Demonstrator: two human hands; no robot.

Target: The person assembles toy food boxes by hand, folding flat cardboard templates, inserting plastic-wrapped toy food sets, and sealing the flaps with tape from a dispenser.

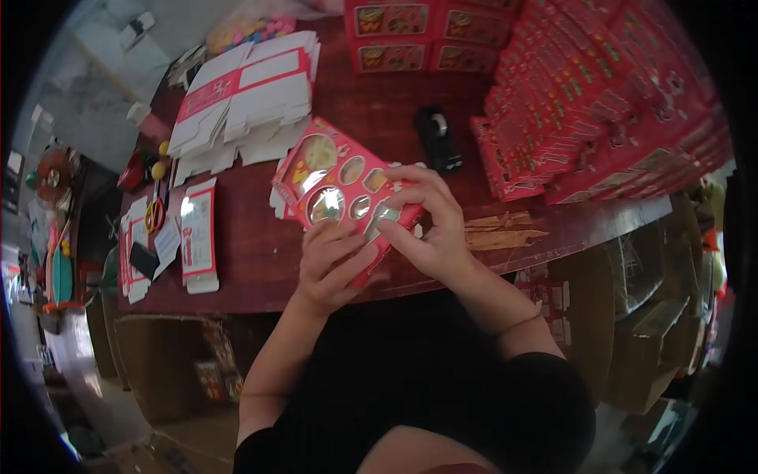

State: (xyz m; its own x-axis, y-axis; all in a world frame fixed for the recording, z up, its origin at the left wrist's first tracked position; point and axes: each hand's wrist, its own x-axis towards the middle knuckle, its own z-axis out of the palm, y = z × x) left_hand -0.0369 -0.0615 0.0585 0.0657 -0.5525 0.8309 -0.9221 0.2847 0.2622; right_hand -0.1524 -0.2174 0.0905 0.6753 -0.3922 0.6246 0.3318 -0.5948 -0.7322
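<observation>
A red toy box point(333, 169) with several clear windows lies tilted between my two hands, just above the dark red table. Through its windows small coloured pieces show; glare covers part of them. My left hand point(332, 267) grips its near lower edge, fingers bent over the front. Around the end on the right curls my right hand point(430, 225), its thumb and fingertips at the small windows there. The palm sides and the back of the box are hidden. Under its left corner, part of another white and red piece of card peeks out.
Flat white and red cartons point(237, 99) are piled at the back left. Red boxes point(592, 103) are stacked high at the right, others point(391, 38) at the back. A black tool point(438, 141), scissors point(154, 213) and brown strips point(505, 231) lie on the table point(253, 237).
</observation>
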